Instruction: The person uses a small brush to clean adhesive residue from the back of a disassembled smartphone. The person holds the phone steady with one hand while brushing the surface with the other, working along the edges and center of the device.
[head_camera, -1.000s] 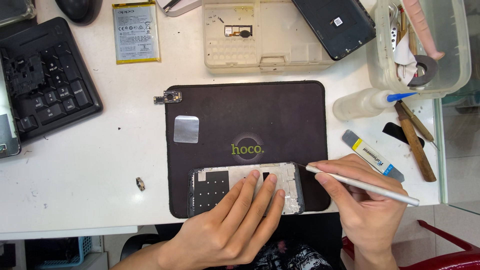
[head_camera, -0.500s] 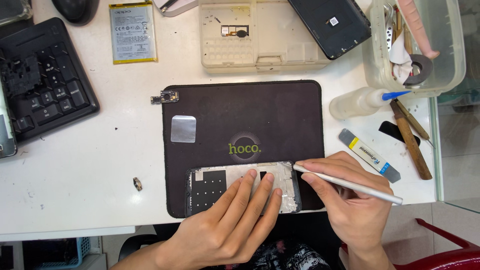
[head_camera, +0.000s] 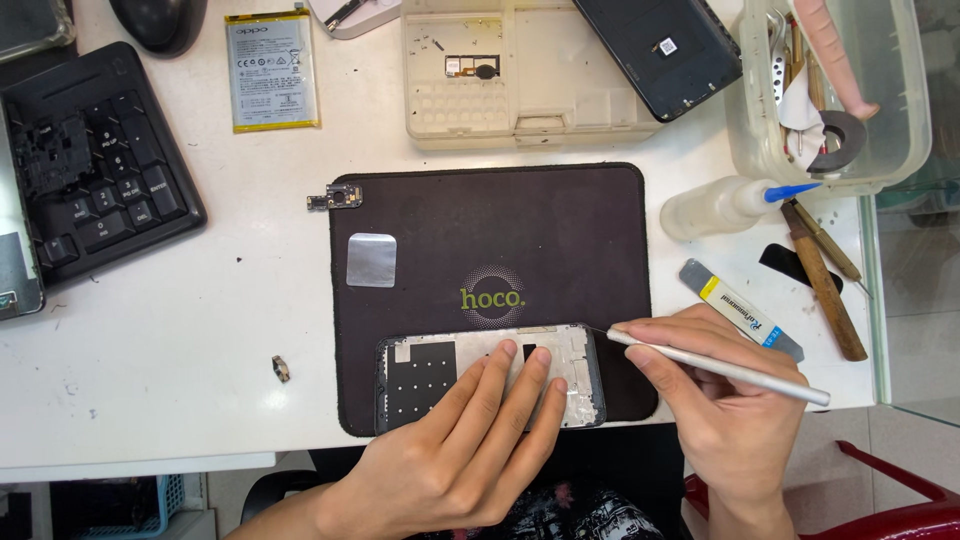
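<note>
Phone frame (head_camera: 480, 375) on dark mat (head_camera: 490, 240); left hand (head_camera: 460, 450) fingers flat, open; right hand (head_camera: 730, 400) fingers gripping silver tool (head_camera: 720, 368).

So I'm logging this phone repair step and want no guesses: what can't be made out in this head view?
- Middle of the opened phone frame: covered by the left hand.
- Tip of the metal tool in the right hand: too fine to tell whether it touches the frame's corner.
- Black keypad: cut off by the left edge.
- Contents of the clear tub: jumbled, partly cut off at the top.
</note>
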